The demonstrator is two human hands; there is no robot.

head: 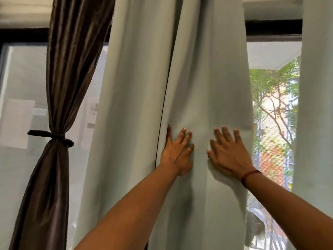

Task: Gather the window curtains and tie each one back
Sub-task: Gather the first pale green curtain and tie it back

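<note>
While the brown curtain (57, 87) at the far left hangs cinched by its tie (52, 137), the pale green curtain (207, 78) hangs loose at centre before the window (273, 114). Both hands press flat on it: the left hand (177, 152) beside its dark edge, the right hand (228, 154) just beside, each grip wide, fingers straight, holding nothing.

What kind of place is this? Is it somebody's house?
Probably a room in a home or flat. A big window has long pale curtains, a brown curtain tied back, and trees show outside.
</note>
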